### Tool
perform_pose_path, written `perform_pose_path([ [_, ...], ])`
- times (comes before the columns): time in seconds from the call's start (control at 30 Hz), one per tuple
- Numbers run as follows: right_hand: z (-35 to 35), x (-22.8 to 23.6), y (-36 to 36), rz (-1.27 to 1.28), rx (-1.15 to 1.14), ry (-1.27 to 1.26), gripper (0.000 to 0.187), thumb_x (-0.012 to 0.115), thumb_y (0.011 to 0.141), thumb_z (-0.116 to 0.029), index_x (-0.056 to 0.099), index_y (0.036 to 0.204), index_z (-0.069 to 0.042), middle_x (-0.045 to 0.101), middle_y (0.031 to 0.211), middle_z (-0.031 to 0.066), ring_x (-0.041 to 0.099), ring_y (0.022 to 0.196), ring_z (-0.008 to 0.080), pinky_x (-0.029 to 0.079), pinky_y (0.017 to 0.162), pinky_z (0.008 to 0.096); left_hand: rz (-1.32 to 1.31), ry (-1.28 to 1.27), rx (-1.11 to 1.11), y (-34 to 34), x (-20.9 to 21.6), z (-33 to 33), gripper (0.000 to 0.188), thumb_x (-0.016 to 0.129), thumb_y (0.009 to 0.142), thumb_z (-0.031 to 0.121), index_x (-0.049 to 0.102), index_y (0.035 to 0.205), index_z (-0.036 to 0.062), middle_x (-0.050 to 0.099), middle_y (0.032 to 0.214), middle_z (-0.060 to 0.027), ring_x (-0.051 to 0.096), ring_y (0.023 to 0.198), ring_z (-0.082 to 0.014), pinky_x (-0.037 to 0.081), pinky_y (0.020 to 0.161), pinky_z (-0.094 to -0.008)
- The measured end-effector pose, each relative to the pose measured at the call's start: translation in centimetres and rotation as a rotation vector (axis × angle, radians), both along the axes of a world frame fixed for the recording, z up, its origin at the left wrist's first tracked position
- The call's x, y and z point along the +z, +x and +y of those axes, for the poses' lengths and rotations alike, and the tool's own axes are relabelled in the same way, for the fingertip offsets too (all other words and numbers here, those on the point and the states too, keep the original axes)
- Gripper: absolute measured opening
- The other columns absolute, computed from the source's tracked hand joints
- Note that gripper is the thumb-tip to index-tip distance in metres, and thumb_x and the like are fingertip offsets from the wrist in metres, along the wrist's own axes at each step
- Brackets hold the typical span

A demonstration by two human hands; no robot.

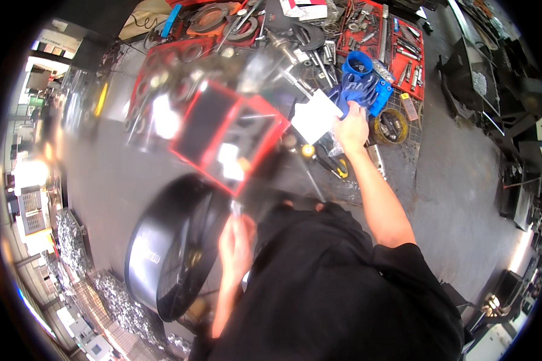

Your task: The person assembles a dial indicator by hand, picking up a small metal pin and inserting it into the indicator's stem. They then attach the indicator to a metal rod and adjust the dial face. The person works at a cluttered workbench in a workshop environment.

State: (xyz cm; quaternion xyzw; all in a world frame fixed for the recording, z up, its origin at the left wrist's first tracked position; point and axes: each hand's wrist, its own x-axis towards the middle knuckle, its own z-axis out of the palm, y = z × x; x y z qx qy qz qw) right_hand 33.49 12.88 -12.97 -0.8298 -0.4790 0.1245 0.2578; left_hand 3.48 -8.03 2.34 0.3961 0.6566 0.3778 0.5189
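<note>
My right hand (351,130) is closed on a dark blue work glove (361,93) on the cluttered bench. A white sheet (314,117) lies right against its thumb side; whether the hand touches the sheet, I cannot tell. My left hand (236,243) is low and near my body, beside a large black round bin (143,259). Its fingers are pinched together, with a small pale, shiny thing (236,207) at their tips, too blurred to name. Just beyond it, a red case (190,114) with dark panels is smeared by motion.
A blue cup (358,63) and a yellow round container (391,126) stand near my right hand. Yellow-handled pliers (342,168) and a round yellow-rimmed gauge (308,150) lie closer. Red trays (408,57) of tools fill the far side. Metal shavings (123,301) are heaped at lower left.
</note>
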Motion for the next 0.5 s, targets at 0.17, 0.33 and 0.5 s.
perform_pose_path([
  [0.17,2.0,-1.1,4.6,0.180,0.028,0.239,0.046,0.078,0.081,-0.024,0.073,0.122,-0.004,0.076,0.110,0.0229,0.073,0.103,0.0382,0.056,0.093,0.0437,0.021,0.011,0.026,-0.2,-0.4,-1.2,0.039,0.041,0.117,0.037,0.056,0.101,0.0049,0.039,0.068,0.0080,0.029,0.055,-0.0016,0.022,0.051,-0.0220],
  [0.33,3.3,2.4,11.3,0.327,-0.023,0.411,0.042,0.078,0.081,-0.020,0.073,0.120,-0.003,0.077,0.096,0.0127,0.073,0.088,0.0223,0.057,0.084,0.0366,0.022,0.001,0.016,0.0,-0.7,-1.1,0.040,0.040,0.118,0.037,0.056,0.101,0.0051,0.040,0.068,0.0080,0.030,0.056,-0.0013,0.022,0.051,-0.0216],
  [0.5,2.1,7.4,15.2,0.491,-0.038,0.579,0.034,0.077,0.083,-0.014,0.073,0.115,-0.002,0.071,0.086,0.0001,0.063,0.076,0.0083,0.052,0.072,0.0268,-0.016,-0.025,0.005,0.7,-0.3,-0.4,0.040,0.039,0.118,0.037,0.056,0.102,0.0049,0.039,0.068,0.0083,0.030,0.056,-0.0011,0.022,0.051,-0.0214],
])
